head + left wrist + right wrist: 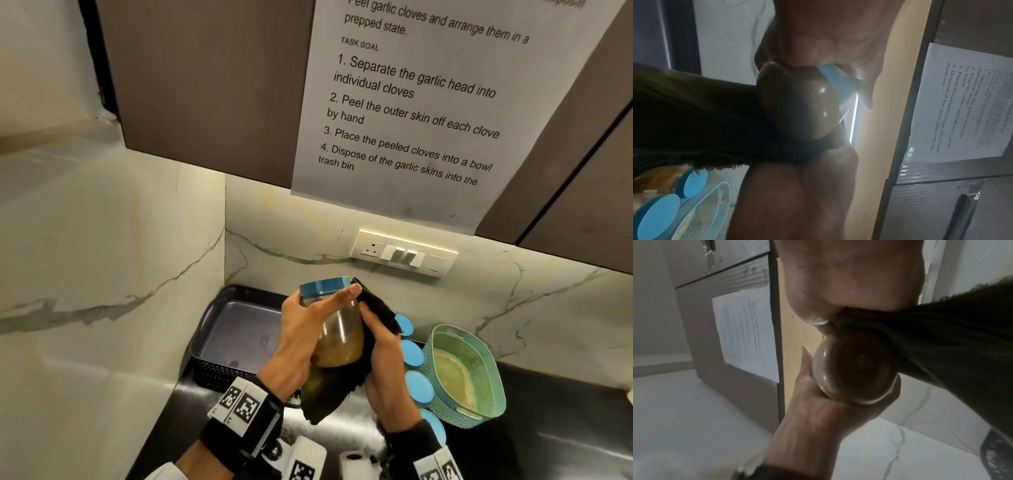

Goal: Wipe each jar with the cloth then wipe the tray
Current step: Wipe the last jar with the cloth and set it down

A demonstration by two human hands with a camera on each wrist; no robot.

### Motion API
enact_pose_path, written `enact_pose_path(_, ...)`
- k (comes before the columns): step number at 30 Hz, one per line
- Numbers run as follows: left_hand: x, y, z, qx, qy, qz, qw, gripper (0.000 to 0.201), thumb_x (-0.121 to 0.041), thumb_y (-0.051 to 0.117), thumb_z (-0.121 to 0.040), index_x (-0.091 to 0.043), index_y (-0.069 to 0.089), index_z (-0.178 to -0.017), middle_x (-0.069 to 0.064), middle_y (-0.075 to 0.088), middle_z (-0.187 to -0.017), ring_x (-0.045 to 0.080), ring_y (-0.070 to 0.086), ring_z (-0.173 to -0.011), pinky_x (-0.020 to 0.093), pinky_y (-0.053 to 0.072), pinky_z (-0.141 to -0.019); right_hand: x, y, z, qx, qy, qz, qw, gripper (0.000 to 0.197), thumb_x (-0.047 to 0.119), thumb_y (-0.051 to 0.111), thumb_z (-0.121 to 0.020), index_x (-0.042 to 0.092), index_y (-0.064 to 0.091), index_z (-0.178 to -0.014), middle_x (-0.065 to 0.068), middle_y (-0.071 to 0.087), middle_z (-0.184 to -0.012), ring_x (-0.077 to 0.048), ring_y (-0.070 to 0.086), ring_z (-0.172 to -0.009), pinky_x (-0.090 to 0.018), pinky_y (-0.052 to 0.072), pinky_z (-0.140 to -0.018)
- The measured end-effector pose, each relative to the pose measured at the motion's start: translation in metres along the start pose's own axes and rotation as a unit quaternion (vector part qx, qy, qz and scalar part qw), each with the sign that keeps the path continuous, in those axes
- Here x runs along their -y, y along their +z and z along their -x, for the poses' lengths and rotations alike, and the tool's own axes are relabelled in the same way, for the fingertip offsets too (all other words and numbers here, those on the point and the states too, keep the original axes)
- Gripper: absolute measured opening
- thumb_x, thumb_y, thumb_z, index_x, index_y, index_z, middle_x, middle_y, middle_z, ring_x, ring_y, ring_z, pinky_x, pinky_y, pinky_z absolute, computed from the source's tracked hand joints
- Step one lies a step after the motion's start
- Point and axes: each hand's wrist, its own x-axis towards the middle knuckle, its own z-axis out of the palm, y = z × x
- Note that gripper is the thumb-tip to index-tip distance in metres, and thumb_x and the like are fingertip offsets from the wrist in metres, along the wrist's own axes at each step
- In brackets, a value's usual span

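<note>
A glass jar (339, 335) with a blue lid (323, 286) and brownish contents is held up above the counter. My left hand (308, 329) grips it round its left side, thumb across the glass. My right hand (383, 346) presses a dark cloth (325, 394) against the jar's right side, fingers curled over the cloth. The left wrist view shows the jar's base (795, 104) against the cloth (694, 116). The right wrist view shows the jar's bottom (855, 371) and the cloth (951, 345). The dark tray (236, 329) lies at the back left, empty.
Several other blue-lidded jars (412, 353) stand in a row to the right of my hands. A teal basket (466, 373) sits beyond them. A wall socket (404, 253) and a taped paper sheet (428, 102) are above. Upper cabinets overhang the counter.
</note>
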Motion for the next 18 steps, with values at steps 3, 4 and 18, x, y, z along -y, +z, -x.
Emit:
enact_pose_path(3,0.005,-0.002,-0.004,-0.024,-0.008,0.003,1.000,0.072,-0.054,0.092,-0.056,-0.010,0.074,-0.110,0.011,0.078,-0.097,0.034,0.074,-0.099,0.041,0.062,-0.082,-0.002,0.002,0.012,0.003,-0.028,0.010,1.000,0.020,0.029,0.062,-0.097,0.023,0.069,-0.115,-0.006,0.076,-0.109,-0.026,0.071,-0.104,-0.048,0.058,-0.093)
enact_pose_path(4,0.005,-0.003,-0.005,-0.025,-0.010,0.005,1.000,0.070,-0.053,0.096,-0.059,-0.008,0.075,-0.109,0.014,0.079,-0.097,0.038,0.075,-0.099,0.048,0.063,-0.086,-0.004,0.003,0.019,0.005,-0.046,0.020,0.999,0.015,0.029,0.062,-0.096,0.026,0.070,-0.109,-0.001,0.077,-0.104,-0.021,0.072,-0.100,-0.043,0.059,-0.090)
enact_pose_path(18,-0.008,0.004,-0.001,-0.023,0.051,0.026,0.998,0.070,-0.055,0.096,-0.061,-0.009,0.073,-0.108,0.008,0.078,-0.094,0.027,0.074,-0.089,0.035,0.064,-0.080,0.004,0.016,0.054,0.029,-0.160,0.020,0.987,0.047,0.043,0.074,-0.083,0.016,0.069,-0.122,-0.002,0.075,-0.113,-0.012,0.071,-0.103,-0.022,0.058,-0.083)
